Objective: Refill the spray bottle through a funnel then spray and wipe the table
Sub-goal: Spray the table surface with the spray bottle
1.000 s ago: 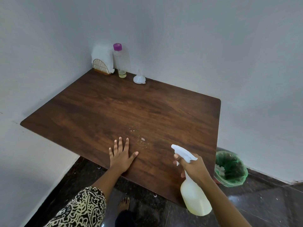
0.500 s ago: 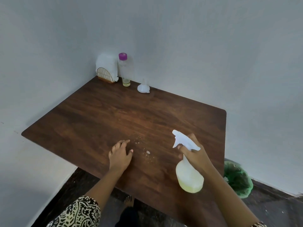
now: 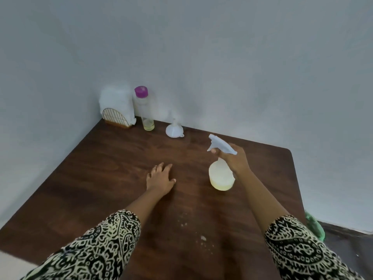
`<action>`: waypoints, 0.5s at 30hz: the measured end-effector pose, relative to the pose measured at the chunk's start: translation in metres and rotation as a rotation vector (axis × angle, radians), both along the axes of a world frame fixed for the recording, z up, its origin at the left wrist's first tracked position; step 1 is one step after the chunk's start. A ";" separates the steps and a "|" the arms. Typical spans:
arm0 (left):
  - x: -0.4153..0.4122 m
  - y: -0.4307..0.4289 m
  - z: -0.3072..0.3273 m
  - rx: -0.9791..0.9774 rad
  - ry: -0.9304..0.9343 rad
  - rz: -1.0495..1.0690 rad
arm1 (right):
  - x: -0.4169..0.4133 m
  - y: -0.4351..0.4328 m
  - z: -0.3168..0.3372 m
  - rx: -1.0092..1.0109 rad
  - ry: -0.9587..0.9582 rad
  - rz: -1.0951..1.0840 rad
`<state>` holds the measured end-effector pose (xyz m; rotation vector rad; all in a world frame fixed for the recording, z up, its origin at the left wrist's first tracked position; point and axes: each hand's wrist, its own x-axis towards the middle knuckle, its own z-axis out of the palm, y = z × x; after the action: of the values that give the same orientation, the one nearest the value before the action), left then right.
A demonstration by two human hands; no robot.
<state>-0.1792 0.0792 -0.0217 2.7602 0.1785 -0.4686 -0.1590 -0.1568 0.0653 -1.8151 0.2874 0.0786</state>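
My right hand point(image 3: 236, 160) grips the neck of a white spray bottle point(image 3: 221, 174) with pale yellow liquid, held above the middle of the dark wooden table point(image 3: 101, 168), nozzle pointing to the far left. My left hand point(image 3: 160, 176) rests on the table with fingers relaxed, left of the bottle. A white funnel point(image 3: 174, 131) lies mouth down near the far wall. A clear bottle with a purple cap point(image 3: 144, 109) stands beside it, a little yellow liquid at its bottom. Small droplets point(image 3: 193, 227) lie on the wood near me.
A holder with white napkins point(image 3: 117, 110) stands in the far left corner against the wall. A bin with a green liner point(image 3: 314, 225) shows past the table's right edge. Walls close in the table at the back and left.
Both hands moved forward over the table toward the far wall. The spray bottle rose and travelled with my right hand. The droplets now lie behind my hands.
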 end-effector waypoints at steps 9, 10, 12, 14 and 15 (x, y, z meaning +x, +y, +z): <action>0.053 0.010 -0.014 0.015 0.206 -0.122 | 0.067 0.024 -0.006 -0.024 -0.097 0.180; 0.054 0.010 -0.015 0.015 0.209 -0.127 | 0.070 0.024 -0.007 -0.038 -0.109 0.207; 0.054 0.010 -0.017 0.013 0.210 -0.129 | 0.073 0.023 -0.010 -0.085 -0.119 0.239; 0.054 0.010 -0.019 0.015 0.209 -0.129 | 0.068 0.021 -0.021 -0.161 -0.090 0.197; 0.054 0.010 -0.019 0.018 0.211 -0.131 | 0.062 0.021 -0.030 -0.226 -0.064 0.162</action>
<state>-0.1256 0.0890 -0.0409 2.7468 0.0518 -0.7971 -0.0970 -0.1355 0.0357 -2.0599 0.1062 0.1045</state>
